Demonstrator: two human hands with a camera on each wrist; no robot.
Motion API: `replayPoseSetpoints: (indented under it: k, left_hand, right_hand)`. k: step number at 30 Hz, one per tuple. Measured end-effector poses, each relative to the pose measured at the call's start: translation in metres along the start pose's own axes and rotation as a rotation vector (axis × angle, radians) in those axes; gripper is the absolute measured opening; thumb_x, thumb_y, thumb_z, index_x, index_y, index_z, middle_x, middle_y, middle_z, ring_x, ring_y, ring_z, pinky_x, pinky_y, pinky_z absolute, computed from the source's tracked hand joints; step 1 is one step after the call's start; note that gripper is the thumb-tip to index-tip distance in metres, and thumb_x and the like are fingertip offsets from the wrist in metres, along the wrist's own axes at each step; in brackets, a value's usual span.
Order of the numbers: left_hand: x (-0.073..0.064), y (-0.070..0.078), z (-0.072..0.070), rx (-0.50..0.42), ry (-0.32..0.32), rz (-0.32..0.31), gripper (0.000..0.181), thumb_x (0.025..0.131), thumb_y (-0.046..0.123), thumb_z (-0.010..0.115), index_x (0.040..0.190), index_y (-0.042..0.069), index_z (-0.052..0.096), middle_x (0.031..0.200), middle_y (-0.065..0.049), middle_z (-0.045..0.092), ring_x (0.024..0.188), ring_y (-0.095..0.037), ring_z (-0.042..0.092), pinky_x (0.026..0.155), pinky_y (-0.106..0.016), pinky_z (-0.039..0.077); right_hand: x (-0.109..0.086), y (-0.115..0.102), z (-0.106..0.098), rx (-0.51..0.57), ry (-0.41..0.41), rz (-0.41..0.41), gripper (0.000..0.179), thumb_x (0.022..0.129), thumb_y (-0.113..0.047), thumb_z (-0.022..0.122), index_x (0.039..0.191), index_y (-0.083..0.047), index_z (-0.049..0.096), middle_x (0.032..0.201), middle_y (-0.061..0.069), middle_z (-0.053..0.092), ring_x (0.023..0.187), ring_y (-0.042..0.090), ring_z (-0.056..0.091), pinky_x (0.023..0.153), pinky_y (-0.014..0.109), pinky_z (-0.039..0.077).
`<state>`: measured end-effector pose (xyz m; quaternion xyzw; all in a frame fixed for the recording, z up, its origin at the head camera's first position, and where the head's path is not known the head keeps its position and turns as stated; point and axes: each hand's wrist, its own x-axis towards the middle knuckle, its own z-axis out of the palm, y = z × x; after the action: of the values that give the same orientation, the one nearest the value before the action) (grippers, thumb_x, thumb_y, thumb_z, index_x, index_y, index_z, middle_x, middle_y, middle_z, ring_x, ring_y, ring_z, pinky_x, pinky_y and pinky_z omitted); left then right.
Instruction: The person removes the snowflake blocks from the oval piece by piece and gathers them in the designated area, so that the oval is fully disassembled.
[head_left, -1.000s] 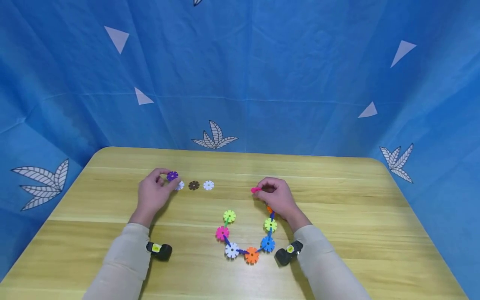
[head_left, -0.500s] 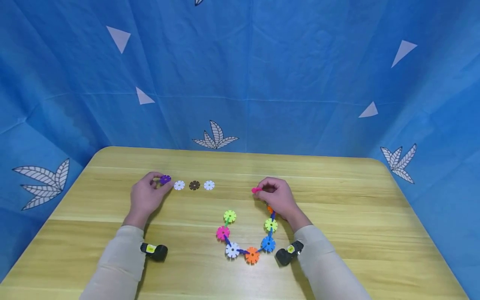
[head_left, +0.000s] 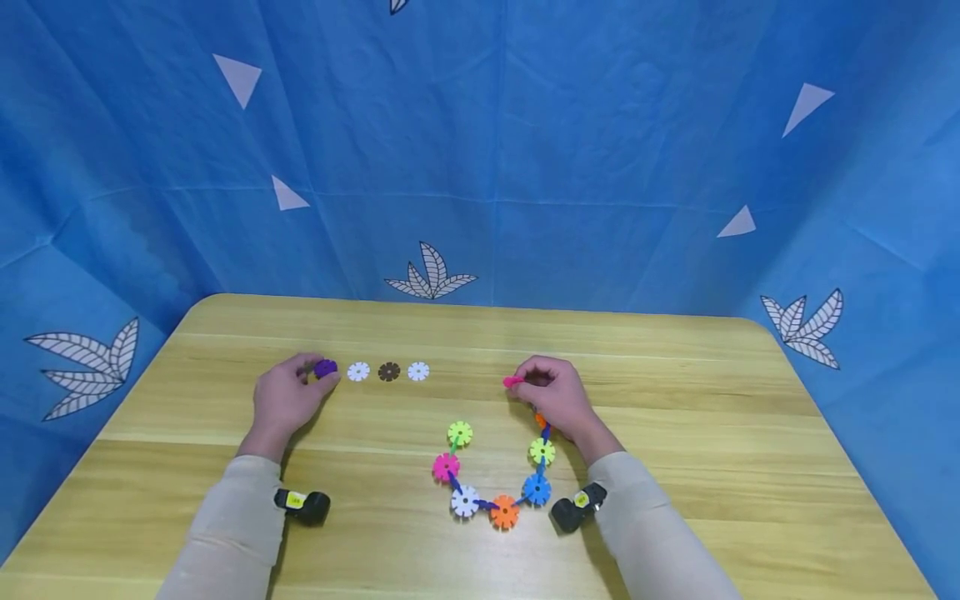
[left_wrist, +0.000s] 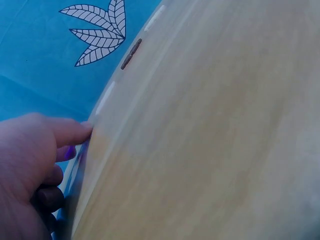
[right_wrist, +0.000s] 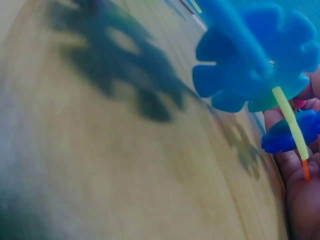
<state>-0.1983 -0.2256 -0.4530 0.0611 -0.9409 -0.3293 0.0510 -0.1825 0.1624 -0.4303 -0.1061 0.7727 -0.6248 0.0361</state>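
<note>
My left hand (head_left: 283,400) pinches a purple notched snowflake disc (head_left: 326,367) between thumb and fingers, low over the table at the left end of a row of discs. In the left wrist view only a sliver of the purple disc (left_wrist: 70,152) shows behind the fingers. My right hand (head_left: 558,402) pinches a pink disc (head_left: 513,381) seen nearly edge-on, at the upper end of a linked chain. The chain curves like a U through an orange disc (head_left: 504,518), with part hidden under the hand. Close up in the right wrist view are a blue disc (right_wrist: 295,45) and a dark blue disc (right_wrist: 285,135).
A white disc (head_left: 358,377), a brown disc (head_left: 388,377) and another white disc (head_left: 418,377) lie flat in a row right of my left hand. The chain's other end is a yellow-green disc (head_left: 460,439). A blue curtain (head_left: 480,150) hangs behind the wooden table (head_left: 720,400).
My left hand has moved left and slightly nearer with the purple disc, from over the left white disc to beside it, and lowered it. The right hand stays put with the pink disc.
</note>
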Motion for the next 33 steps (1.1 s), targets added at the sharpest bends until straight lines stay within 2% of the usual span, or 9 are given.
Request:
replayPoseSetpoints:
  k: [6, 11, 15, 19, 27, 29, 31, 33]
  left_hand:
    - [0.0, 0.002, -0.001, 0.006, -0.025, -0.028, 0.05, 0.095, 0.031, 0.069, 0.132, -0.001, 0.061, 0.125, -0.027, 0.061, 0.114, -0.044, 0.056, 0.094, -0.057, 0.042]
    - [0.001, 0.004, -0.001, 0.01, -0.047, -0.037, 0.052, 0.096, 0.031, 0.067, 0.136, -0.001, 0.058, 0.129, -0.028, 0.059, 0.117, -0.044, 0.055, 0.097, -0.057, 0.04]
    - [0.0, 0.005, -0.002, 0.016, -0.052, -0.037, 0.053, 0.096, 0.032, 0.067, 0.137, -0.001, 0.057, 0.129, -0.028, 0.058, 0.118, -0.045, 0.055, 0.098, -0.057, 0.039]
    - [0.0, 0.005, -0.001, 0.015, -0.049, -0.044, 0.053, 0.096, 0.032, 0.066, 0.137, -0.001, 0.057, 0.129, -0.028, 0.059, 0.118, -0.044, 0.055, 0.099, -0.058, 0.036]
    - [-0.001, 0.006, 0.001, -0.008, -0.024, -0.051, 0.052, 0.095, 0.031, 0.067, 0.136, 0.001, 0.058, 0.128, -0.026, 0.06, 0.115, -0.043, 0.056, 0.096, -0.057, 0.039]
    - [-0.002, 0.008, 0.003, -0.026, 0.007, -0.045, 0.05, 0.095, 0.028, 0.068, 0.135, 0.001, 0.059, 0.119, -0.026, 0.064, 0.106, -0.041, 0.06, 0.09, -0.054, 0.043]
    - [-0.003, 0.011, 0.006, -0.046, 0.045, -0.035, 0.047, 0.093, 0.025, 0.069, 0.133, 0.001, 0.061, 0.098, -0.022, 0.067, 0.087, -0.037, 0.062, 0.077, -0.048, 0.046]
    - [-0.003, 0.017, 0.009, -0.064, 0.077, -0.015, 0.045, 0.093, 0.022, 0.069, 0.132, 0.001, 0.062, 0.076, -0.014, 0.062, 0.067, -0.03, 0.056, 0.064, -0.041, 0.042]
  right_hand:
    - [0.0, 0.002, 0.0, 0.019, 0.002, -0.022, 0.005, 0.085, 0.007, 0.073, 0.087, 0.008, 0.068, 0.085, 0.023, 0.067, 0.067, 0.043, 0.054, 0.058, 0.029, 0.047]
    - [0.001, 0.004, -0.001, 0.024, 0.001, -0.031, 0.006, 0.085, 0.009, 0.072, 0.089, 0.008, 0.068, 0.09, 0.024, 0.067, 0.068, 0.035, 0.057, 0.059, 0.029, 0.048]
    - [0.007, 0.02, -0.003, 0.033, -0.011, -0.027, 0.015, 0.083, 0.011, 0.073, 0.098, 0.01, 0.068, 0.1, 0.025, 0.068, 0.082, 0.031, 0.065, 0.068, 0.029, 0.053]
    - [0.012, 0.038, -0.005, 0.077, -0.027, -0.03, 0.022, 0.081, 0.015, 0.073, 0.103, 0.01, 0.068, 0.103, 0.027, 0.068, 0.095, 0.039, 0.067, 0.077, 0.034, 0.057]
    - [0.013, 0.041, -0.004, 0.008, -0.015, -0.049, 0.025, 0.08, -0.002, 0.083, 0.105, -0.003, 0.077, 0.101, 0.009, 0.074, 0.093, 0.025, 0.069, 0.074, 0.031, 0.055]
    - [0.014, 0.041, -0.004, -0.005, -0.006, -0.029, 0.029, 0.08, -0.007, 0.085, 0.107, -0.004, 0.075, 0.101, 0.007, 0.074, 0.093, 0.024, 0.068, 0.075, 0.032, 0.054]
    - [0.014, 0.04, -0.004, -0.015, 0.01, -0.001, 0.033, 0.078, -0.01, 0.087, 0.108, -0.005, 0.072, 0.101, 0.006, 0.073, 0.09, 0.023, 0.067, 0.075, 0.032, 0.053]
    - [0.014, 0.04, -0.005, -0.022, 0.031, 0.029, 0.036, 0.077, -0.012, 0.088, 0.106, -0.007, 0.068, 0.1, 0.005, 0.072, 0.085, 0.023, 0.064, 0.073, 0.031, 0.052]
